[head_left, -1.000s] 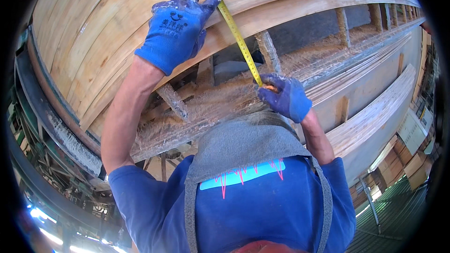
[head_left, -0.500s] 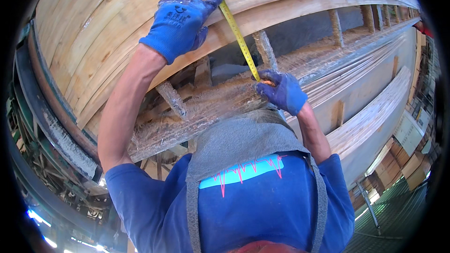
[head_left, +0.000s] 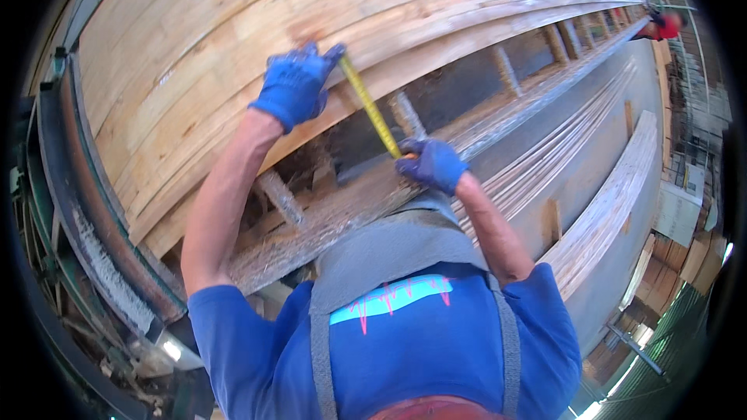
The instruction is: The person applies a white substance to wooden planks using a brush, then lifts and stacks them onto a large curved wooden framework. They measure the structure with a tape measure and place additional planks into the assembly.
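Note:
A yellow tape measure blade (head_left: 369, 104) is stretched between my two blue-gloved hands, above the near edge of a stack of wooden boards (head_left: 233, 54). My left hand (head_left: 297, 84) is closed at the blade's far end, over the top boards. Closer to me, my right hand (head_left: 436, 166) grips the tape measure's case, of which a bit of orange (head_left: 407, 156) shows. The case is mostly covered by the glove. Below the blade runs a dusty ledge (head_left: 342, 210) with short wooden uprights (head_left: 407, 115).
A curved metal rail (head_left: 93, 210) borders the boards on the left. Thin sheets (head_left: 537, 175) and a pale plank (head_left: 603, 202) lie to the right. A person in red (head_left: 665, 26) stands at the far right. My grey apron (head_left: 397, 249) touches the ledge.
The whole view has shifted, so both hands appear further left and slightly lower. The blade stays stretched between them. More of the person in red shows at the far right.

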